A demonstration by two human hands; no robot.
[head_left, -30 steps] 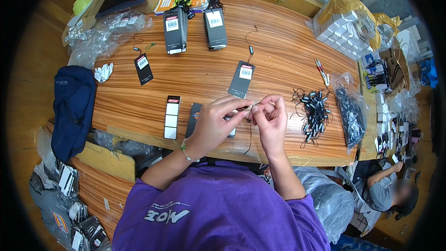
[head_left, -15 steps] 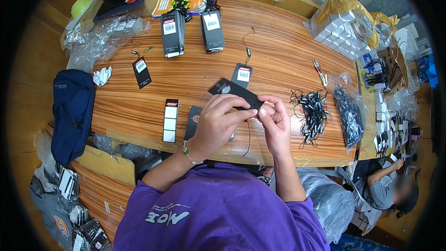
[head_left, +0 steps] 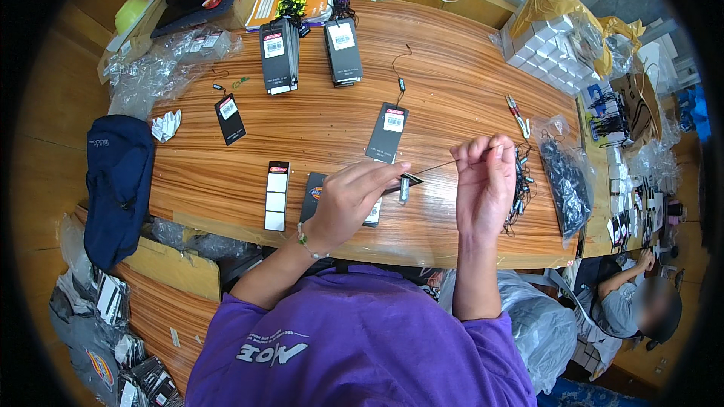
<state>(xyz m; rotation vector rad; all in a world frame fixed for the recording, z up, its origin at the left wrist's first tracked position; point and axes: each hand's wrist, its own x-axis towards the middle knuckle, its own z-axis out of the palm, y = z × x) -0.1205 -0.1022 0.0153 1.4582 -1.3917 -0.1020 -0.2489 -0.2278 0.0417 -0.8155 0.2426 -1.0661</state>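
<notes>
My left hand (head_left: 345,197) pinches a black hang tag (head_left: 414,180), mostly hidden behind the fingers. From its corner a thin black string (head_left: 440,166) runs taut to my right hand (head_left: 487,181), whose fingertips are closed on it. A small plastic seal (head_left: 404,191) hangs beside the tag. Beyond my hands lies a strung hang tag (head_left: 388,136) with a white sticker. Left of my left hand are a dark tag with a logo, partly covered (head_left: 311,194), and a strip of white stickers (head_left: 277,197). A pile of seal strings (head_left: 526,181) sits behind my right wrist.
Two stacks of tags (head_left: 277,60) stand at the back, and a single tag (head_left: 230,118) lies left. Snips (head_left: 518,115), a bag of strings (head_left: 567,192) and small white boxes (head_left: 547,53) are at right. A navy pouch (head_left: 117,188) hangs over the left edge. A co-worker (head_left: 622,301) sits right.
My right hand has moved right and slightly up, drawing the string taut away from the tag. The tag in my left hand has turned and is now mostly covered by my fingers.
</notes>
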